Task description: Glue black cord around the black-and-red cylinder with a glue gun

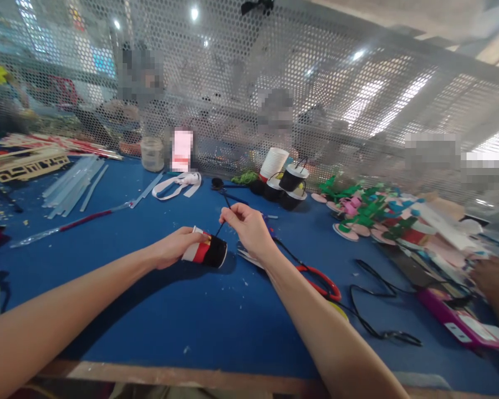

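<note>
A cup [211,252] (banded white, red and black) is held sideways; a thin black cord [220,228] is stretched above it.

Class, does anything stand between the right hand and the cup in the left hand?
Nothing visible blocks the way. Only the thin black strand pinched by the right hand spans the gap to the cup held by the left hand. The red-handled scissors, partly hidden by the right wrist, lie off that path.

A cup [214,252] lies in the left hand [175,247] over a table [212,327], sticks [72,185] at left, scissors [334,285] right, stacked cups [273,163] behind
</note>
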A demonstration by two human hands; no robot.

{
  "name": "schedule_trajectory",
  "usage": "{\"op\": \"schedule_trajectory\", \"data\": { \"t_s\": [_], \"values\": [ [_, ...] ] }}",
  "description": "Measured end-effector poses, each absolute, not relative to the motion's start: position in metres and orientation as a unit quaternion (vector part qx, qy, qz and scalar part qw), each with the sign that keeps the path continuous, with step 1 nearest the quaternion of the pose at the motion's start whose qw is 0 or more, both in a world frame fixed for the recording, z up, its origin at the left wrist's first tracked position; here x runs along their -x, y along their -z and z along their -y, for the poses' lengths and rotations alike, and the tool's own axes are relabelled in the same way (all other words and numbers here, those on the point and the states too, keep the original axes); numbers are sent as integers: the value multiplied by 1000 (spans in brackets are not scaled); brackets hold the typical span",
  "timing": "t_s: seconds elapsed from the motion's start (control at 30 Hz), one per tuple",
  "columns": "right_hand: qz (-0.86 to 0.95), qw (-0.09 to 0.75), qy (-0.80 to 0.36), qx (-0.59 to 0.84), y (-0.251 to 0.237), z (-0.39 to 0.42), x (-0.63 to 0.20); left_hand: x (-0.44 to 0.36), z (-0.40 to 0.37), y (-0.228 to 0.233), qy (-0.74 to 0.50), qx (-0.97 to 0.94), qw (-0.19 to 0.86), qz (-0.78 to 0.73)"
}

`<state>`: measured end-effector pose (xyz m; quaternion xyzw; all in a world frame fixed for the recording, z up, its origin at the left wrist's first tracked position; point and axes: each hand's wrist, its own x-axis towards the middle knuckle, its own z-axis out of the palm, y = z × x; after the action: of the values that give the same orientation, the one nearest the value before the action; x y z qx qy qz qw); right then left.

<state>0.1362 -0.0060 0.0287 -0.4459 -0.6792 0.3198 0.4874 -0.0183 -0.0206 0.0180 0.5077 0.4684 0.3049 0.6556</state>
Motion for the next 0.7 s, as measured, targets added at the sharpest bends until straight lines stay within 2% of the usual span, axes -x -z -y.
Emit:
{"op": "schedule_trajectory", "data": {
  "t_s": [0.23, 0.7],
  "values": [
    [699, 458, -297, 462, -22, 2, -137, 17, 28, -20, -280, -584, 630, -428],
    [707, 415, -326, 472, -21, 5, -134, 22, 32, -16, -265, -680, 562, -389]
  ]
}}
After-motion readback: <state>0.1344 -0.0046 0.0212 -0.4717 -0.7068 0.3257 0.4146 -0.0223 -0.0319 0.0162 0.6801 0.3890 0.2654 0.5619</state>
